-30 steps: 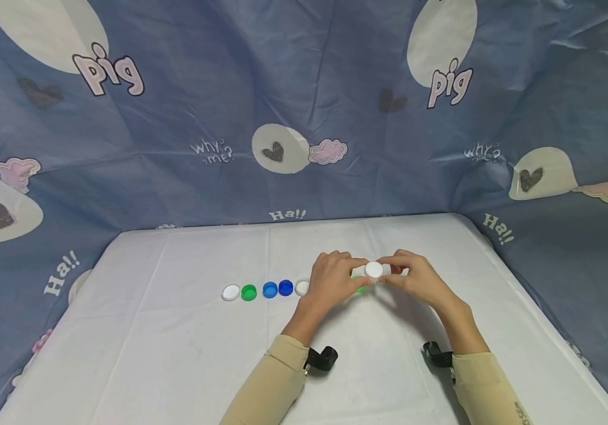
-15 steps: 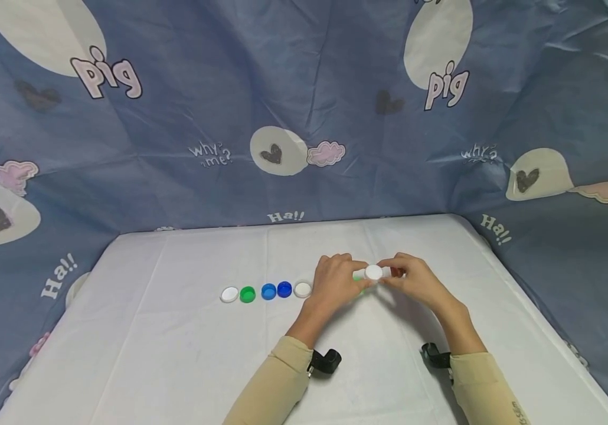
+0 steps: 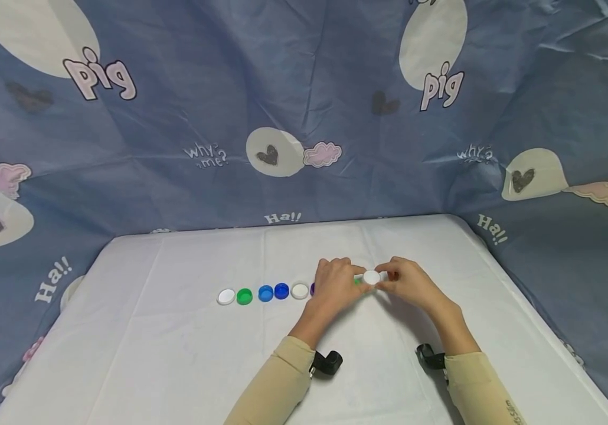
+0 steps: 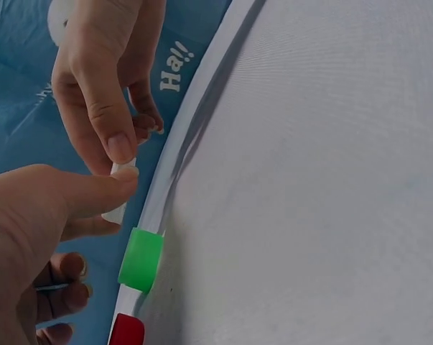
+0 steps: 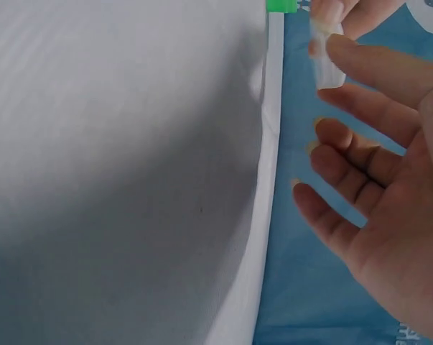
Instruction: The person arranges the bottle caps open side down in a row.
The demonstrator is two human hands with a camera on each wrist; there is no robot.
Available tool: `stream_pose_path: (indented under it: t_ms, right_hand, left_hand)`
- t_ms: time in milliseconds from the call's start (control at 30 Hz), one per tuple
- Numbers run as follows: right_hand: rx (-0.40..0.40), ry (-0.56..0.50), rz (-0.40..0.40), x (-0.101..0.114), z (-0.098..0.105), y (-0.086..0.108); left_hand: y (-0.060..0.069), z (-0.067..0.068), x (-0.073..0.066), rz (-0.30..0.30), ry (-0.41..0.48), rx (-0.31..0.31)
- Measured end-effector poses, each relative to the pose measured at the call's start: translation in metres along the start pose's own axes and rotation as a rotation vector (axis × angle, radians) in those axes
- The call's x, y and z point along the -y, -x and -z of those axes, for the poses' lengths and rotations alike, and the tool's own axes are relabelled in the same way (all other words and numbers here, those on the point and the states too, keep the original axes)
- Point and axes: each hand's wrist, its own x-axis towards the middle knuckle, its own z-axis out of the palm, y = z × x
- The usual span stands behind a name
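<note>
A white bottle cap is held above the table between both hands, its round flat face toward the head camera. My left hand pinches its left side with thumb and finger, and my right hand pinches the opposite side. Edge-on, the same white cap shows ridged sides in the right wrist view. Just below the hands in the left wrist view stand a green cap and a red cap. The right hand's other fingers are loosely bent, off the cap.
Left of the hands a row of caps lies on the white-covered table: white, green, light blue, dark blue and off-white. A dark purple-blue cap is partly hidden by the left hand. Patterned blue cloth hangs behind.
Both hands have come slightly lower and nearer with the white cap still between them. The purple-blue cap's edge now shows beside the left hand. The head view has shifted a little.
</note>
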Motion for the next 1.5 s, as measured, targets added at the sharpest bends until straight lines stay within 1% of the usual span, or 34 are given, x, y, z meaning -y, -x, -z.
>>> stream_pose_path:
  t_ms: [100,233,433,600,833,1000,1133,1233,1333,1500]
  right_hand:
    - [0.008,0.014,0.013,0.001,-0.001,-0.001]
    - [0.028,0.034,-0.003,0.002,-0.002,-0.002]
    - [0.069,0.078,-0.074,0.004,-0.004,-0.003]
    - [0.099,0.091,-0.127,0.006,-0.006,-0.003]
    - [0.106,0.102,-0.124,0.006,-0.007,-0.002]
    - [0.105,0.11,-0.121,0.006,-0.007,-0.002]
    - [0.107,0.117,-0.112,0.007,-0.008,-0.002]
    - [0.105,0.121,-0.116,0.007,-0.006,-0.002]
    - [0.102,0.111,-0.123,0.008,-0.005,-0.002]
    - [0.111,0.09,-0.101,0.01,-0.006,-0.004]
  left_hand:
    - [0.001,-0.002,-0.001,0.008,-0.009,0.0]
    - [0.002,-0.004,-0.002,0.014,-0.029,0.004]
    - [0.003,-0.008,-0.005,0.005,-0.034,0.005]
    - [0.006,-0.011,-0.006,0.001,-0.06,0.002]
    - [0.006,-0.01,-0.008,0.007,-0.054,0.021]
    - [0.007,-0.009,-0.009,0.023,-0.057,0.042]
    - [0.009,-0.007,-0.007,0.036,-0.054,0.055]
    - [0.011,-0.006,-0.005,0.031,-0.048,0.052]
    - [0.012,-0.005,-0.003,0.029,-0.048,0.049]
    - [0.013,-0.005,0.003,0.039,-0.06,0.052]
